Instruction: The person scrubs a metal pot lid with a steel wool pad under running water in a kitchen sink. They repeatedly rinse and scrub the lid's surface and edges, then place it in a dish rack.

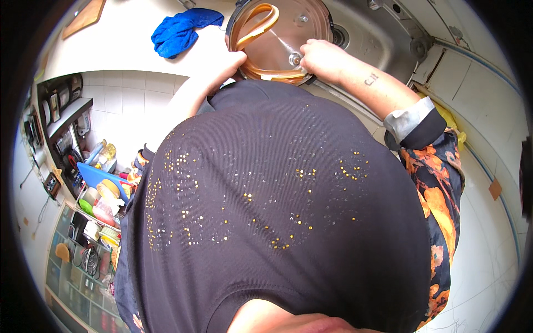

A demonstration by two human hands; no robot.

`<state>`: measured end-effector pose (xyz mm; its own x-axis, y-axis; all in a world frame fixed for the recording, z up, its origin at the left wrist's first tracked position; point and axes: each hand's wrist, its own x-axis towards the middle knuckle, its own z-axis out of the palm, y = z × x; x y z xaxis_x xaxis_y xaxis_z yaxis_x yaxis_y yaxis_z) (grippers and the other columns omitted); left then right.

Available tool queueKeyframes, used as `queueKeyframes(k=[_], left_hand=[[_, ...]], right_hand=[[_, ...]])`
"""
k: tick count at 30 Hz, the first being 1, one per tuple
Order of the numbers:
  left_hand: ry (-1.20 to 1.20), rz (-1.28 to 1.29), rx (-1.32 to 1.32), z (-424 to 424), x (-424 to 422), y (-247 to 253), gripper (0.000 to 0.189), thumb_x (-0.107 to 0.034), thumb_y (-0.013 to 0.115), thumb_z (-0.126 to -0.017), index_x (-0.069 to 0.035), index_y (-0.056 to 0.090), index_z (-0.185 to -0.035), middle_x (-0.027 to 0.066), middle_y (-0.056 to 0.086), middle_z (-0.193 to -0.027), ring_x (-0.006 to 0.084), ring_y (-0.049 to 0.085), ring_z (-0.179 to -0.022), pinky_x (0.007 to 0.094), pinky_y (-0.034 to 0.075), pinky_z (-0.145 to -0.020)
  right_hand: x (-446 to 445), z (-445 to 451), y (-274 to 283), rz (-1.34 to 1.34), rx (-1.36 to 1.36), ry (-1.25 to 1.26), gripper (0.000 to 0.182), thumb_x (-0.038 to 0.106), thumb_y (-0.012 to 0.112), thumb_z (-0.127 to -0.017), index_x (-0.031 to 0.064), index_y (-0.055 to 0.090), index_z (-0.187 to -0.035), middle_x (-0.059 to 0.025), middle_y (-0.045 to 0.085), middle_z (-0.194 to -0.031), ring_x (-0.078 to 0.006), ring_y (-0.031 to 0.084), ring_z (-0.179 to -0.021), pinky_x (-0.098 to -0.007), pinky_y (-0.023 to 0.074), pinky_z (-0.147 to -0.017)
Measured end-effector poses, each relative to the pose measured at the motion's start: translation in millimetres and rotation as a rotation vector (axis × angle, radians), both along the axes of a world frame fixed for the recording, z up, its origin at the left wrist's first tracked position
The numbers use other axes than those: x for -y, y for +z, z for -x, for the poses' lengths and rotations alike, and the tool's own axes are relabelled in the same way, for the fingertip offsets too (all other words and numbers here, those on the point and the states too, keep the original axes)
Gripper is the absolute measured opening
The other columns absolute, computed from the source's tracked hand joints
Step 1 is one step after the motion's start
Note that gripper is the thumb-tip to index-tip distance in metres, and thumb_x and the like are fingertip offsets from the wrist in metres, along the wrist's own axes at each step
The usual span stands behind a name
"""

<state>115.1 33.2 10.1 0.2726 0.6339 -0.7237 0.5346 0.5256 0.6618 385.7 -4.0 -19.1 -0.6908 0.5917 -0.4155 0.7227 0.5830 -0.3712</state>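
Observation:
A round metal pressure cooker lid (277, 52) is at the top of the view, its shiny inner face towards me. A yellowish rubber sealing ring (260, 33) lies along the lower rim, while its upper left part loops loose over the metal. My left hand (233, 62) grips the lid's left edge beside the ring. At the right edge, my right hand (320, 58) has its fingers curled in on the rim, close to a metal valve fitting (295, 59). Its fingertips are partly hidden, so I cannot tell whether they also pinch the ring.
Behind and right of the lid is a stainless steel sink (366, 37) with a drain (340, 37). A crumpled blue cloth (177, 35) lies on the white counter (120, 45), near a wooden board (85, 16). Shelves (70, 118) with household items stand at left.

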Motion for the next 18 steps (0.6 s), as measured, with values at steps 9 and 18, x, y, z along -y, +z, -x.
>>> queueKeyframes(k=[9, 18], left_hand=[[0.065, 0.045, -0.025, 0.0, 2.4, -1.1, 0.037, -0.018, 0.052, -0.090, 0.005, 0.054, -0.119, 0.0125, 0.065, -0.101, 0.0197, 0.066, -0.076, 0.0319, 0.058, -0.064], [0.088, 0.072, 0.094, 3.2, -0.3, 2.9, 0.043, -0.014, 0.057, -0.085, 0.007, 0.047, -0.121, 0.0157, 0.061, -0.095, 0.0210, 0.066, -0.076, 0.0310, 0.060, -0.056]], right_hand=[[-5.5, -1.1, -6.9, -0.078, 0.001, -0.049, 0.010, 0.014, 0.065, -0.075, 0.0083, 0.072, -0.078, -0.0100, 0.063, -0.089, -0.0268, 0.061, -0.096, -0.0380, 0.0518, -0.086], [-32.0, -16.7, 0.7, -0.409, 0.187, 0.074, 0.007, 0.015, 0.065, -0.072, 0.0137, 0.072, -0.075, -0.0023, 0.060, -0.089, -0.0205, 0.057, -0.096, -0.0332, 0.0487, -0.083]])
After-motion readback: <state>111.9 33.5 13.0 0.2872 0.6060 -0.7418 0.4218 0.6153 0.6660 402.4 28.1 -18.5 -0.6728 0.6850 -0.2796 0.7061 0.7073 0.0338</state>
